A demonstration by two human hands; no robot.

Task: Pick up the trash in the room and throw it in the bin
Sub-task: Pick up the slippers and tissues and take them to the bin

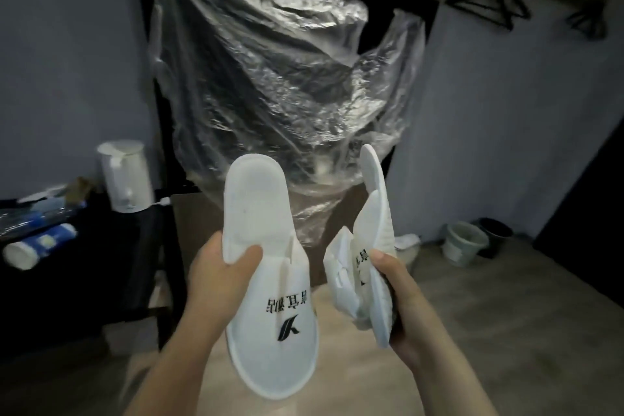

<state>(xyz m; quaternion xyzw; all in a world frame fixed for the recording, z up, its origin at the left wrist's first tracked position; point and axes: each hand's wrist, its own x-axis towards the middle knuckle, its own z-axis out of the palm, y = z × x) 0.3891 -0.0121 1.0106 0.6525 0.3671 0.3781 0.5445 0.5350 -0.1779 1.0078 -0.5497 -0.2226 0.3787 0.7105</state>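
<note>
I see my left hand [219, 272] gripping one white slipper [266, 267] mid-frame; my right hand [401, 294] clutches the other slipper [371, 246].

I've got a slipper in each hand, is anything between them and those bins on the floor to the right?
Nothing visible does. From the slippers in the left hand and right hand, the floor toward the pale bin and dark bin lies open; only a small white item sits by the wall, left of them.
</note>
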